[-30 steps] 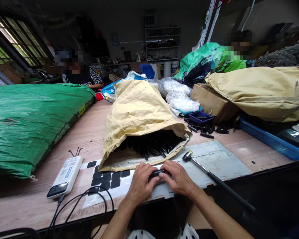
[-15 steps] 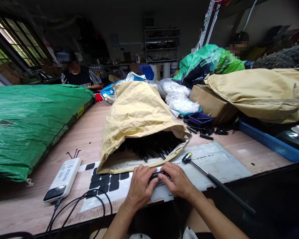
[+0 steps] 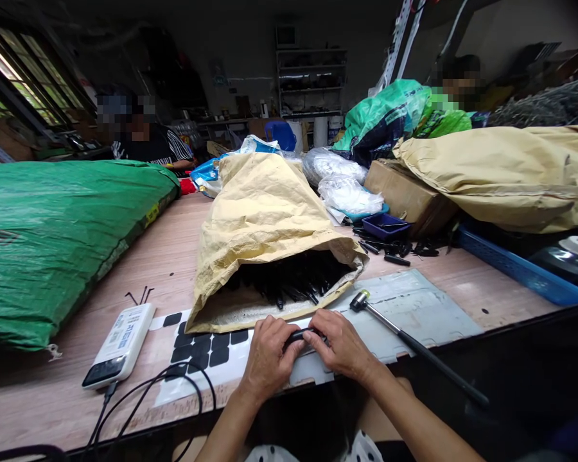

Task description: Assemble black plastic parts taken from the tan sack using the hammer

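Head view: the left hand (image 3: 270, 353) and the right hand (image 3: 340, 343) are close together at the near edge of the table (image 3: 168, 237), fingers curled and thumbs angled in toward each other; between them they pinch a slim black piece (image 3: 296, 336), the left hand at one end and the right hand at the other, its ends mostly covered by the fingers; the piece lies above a grey sheet (image 3: 428, 301), which spreads out to the right of the hands; just beyond the fingertips gapes a tan paper sack (image 3: 264, 212), its mouth toward the hands and a heap of black pieces (image 3: 289, 276) inside; right of the right hand a hammer (image 3: 421, 349) lies aslant, head on the grey sheet and handle jutting past the table edge; left of the left hand is a white sheet with black squares (image 3: 200, 353), with a white power bank (image 3: 119, 346) beside it and a black cable (image 3: 109, 391) plugged in; farther left bulges a green sack (image 3: 67, 237); ahead and right of the hands, loose black pieces (image 3: 396, 260) lie near a small purple tray (image 3: 388, 232).
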`<state>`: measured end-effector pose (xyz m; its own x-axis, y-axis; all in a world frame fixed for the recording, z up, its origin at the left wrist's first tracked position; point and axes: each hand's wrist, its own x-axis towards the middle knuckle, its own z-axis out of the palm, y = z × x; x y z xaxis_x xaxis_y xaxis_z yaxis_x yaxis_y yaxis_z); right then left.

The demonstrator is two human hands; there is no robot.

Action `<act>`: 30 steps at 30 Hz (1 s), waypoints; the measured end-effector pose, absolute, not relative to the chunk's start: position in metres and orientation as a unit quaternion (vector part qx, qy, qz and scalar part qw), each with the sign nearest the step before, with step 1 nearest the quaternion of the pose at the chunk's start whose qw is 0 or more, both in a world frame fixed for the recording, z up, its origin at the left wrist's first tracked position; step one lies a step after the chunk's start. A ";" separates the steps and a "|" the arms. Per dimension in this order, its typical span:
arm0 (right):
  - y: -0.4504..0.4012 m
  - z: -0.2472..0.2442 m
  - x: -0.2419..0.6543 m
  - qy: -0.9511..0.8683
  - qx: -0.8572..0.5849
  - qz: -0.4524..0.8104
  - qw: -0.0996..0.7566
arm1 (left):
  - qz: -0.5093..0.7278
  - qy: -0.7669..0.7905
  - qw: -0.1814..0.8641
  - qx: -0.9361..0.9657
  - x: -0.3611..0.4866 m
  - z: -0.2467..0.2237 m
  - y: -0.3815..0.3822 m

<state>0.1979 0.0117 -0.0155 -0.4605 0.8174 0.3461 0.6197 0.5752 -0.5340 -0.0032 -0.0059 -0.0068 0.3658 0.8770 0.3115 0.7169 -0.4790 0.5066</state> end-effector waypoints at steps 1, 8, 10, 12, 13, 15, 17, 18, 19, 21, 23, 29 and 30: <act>0.012 -0.015 0.198 -0.838 -0.431 0.167 0.290 | 0.277 0.491 0.141 0.814 -0.003 -0.007 -0.006; 0.011 -0.016 0.198 -0.841 -0.434 0.156 0.283 | 0.300 0.455 0.121 0.830 -0.003 -0.012 -0.005; 0.011 -0.017 0.198 -0.841 -0.435 0.153 0.282 | 0.308 0.444 0.116 0.834 -0.004 -0.015 -0.004; 0.011 -0.018 0.198 -0.843 -0.435 0.151 0.280 | 0.309 0.437 0.112 0.837 -0.005 -0.018 -0.003; 0.012 -0.019 0.198 -0.843 -0.434 0.150 0.278 | 0.307 0.434 0.109 0.840 -0.005 -0.019 -0.003; 0.012 -0.020 0.199 -0.844 -0.435 0.148 0.277 | 0.305 0.430 0.101 0.844 -0.006 -0.021 -0.002; 0.013 -0.021 0.199 -0.844 -0.434 0.147 0.278 | 0.305 0.426 0.094 0.846 -0.006 -0.023 -0.002; 0.013 -0.022 0.199 -0.845 -0.433 0.146 0.279 | 0.305 0.425 0.092 0.847 -0.005 -0.023 -0.001; 0.013 -0.022 0.199 -0.845 -0.432 0.145 0.280 | 0.306 0.424 0.091 0.848 -0.005 -0.024 -0.001; 0.012 -0.023 0.199 -0.846 -0.429 0.144 0.281 | 0.308 0.421 0.092 0.848 -0.005 -0.024 -0.001; 0.012 -0.022 0.199 -0.847 -0.428 0.144 0.281 | 0.309 0.421 0.093 0.848 -0.005 -0.024 -0.001; 0.013 -0.021 0.199 -0.850 -0.424 0.137 0.280 | 0.307 0.422 0.102 0.847 -0.005 -0.026 0.000; 0.013 -0.021 0.199 -0.851 -0.425 0.134 0.279 | 0.307 0.426 0.106 0.845 -0.005 -0.026 0.000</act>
<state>0.1985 0.0128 -0.0211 -0.4839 0.7973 0.3608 0.6484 0.6035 -0.4640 -0.0054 -0.0004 -0.0255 0.4498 0.7839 0.4279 0.6540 -0.6154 0.4400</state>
